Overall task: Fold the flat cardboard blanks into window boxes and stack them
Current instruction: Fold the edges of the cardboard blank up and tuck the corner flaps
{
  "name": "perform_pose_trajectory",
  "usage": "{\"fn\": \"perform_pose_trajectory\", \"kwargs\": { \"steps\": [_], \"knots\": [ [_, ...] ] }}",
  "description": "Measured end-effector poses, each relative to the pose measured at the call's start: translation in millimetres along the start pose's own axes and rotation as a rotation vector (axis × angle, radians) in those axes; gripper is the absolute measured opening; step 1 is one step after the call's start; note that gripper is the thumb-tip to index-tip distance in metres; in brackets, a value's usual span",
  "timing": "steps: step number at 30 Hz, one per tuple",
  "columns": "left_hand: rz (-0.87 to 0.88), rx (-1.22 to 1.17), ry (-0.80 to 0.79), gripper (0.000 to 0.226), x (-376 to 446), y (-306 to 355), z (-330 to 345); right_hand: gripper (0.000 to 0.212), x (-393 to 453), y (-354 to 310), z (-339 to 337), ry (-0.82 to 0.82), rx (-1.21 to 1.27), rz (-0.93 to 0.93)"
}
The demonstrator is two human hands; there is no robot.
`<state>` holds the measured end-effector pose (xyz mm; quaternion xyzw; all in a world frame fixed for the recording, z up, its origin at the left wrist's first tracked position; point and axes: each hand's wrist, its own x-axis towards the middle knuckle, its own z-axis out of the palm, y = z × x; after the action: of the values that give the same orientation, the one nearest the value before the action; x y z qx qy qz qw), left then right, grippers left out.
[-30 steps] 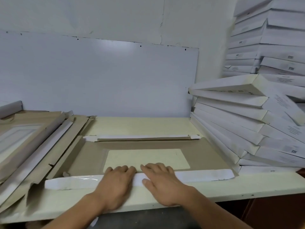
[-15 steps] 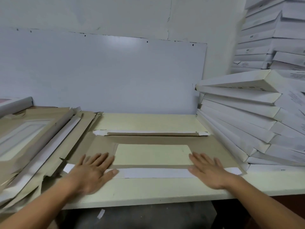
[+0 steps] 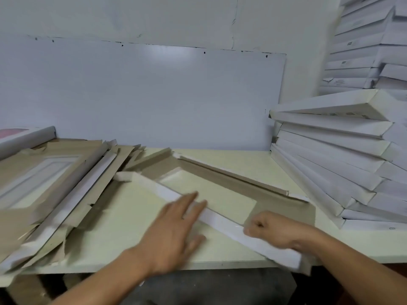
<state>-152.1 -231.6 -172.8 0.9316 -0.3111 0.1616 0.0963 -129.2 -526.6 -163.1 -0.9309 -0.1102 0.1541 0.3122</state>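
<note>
A brown cardboard blank (image 3: 222,176) with a rectangular window lies slanted on the pale table (image 3: 253,159), its far end pointing left. Its near white flap (image 3: 222,223) is folded up along the edge. My left hand (image 3: 176,227) lies with straight fingers on that flap near its middle. My right hand (image 3: 271,230) grips the flap further right with curled fingers, close to the table's front edge. The blank's right corner hangs over that edge. Both hands are blurred.
A heap of flat brown blanks (image 3: 55,183) covers the table's left side. Tilted stacks of folded white boxes (image 3: 339,164) fill the right side, with more boxes (image 3: 363,47) piled behind. A white board (image 3: 143,95) leans on the back wall.
The blank has turned from lying square to the table edge to lying slanted. My hands moved from its two ends toward the near flap; the right one now grips it.
</note>
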Motion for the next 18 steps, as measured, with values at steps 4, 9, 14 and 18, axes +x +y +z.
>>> {"fn": "perform_pose_trajectory", "kwargs": {
  "steps": [4,9,14,18],
  "knots": [
    [0.254,-0.147,0.000,0.082,-13.7,45.8,6.5,0.024,32.8,-57.6,48.4,-0.028,0.502,0.088],
    [0.226,0.148,-0.011,0.059,-28.5,37.2,14.7,0.028,47.6,-97.1,74.2,-0.158,0.993,0.162],
    [0.137,0.064,0.038,0.029,-40.9,3.5,4.2,0.033,30.3,-75.5,62.5,0.102,0.541,-0.110],
    [-0.003,-0.042,-0.086,0.036,-37.9,-2.7,-2.0,0.063,1.2,-28.7,31.3,-0.049,0.057,-0.212]
  ]
}}
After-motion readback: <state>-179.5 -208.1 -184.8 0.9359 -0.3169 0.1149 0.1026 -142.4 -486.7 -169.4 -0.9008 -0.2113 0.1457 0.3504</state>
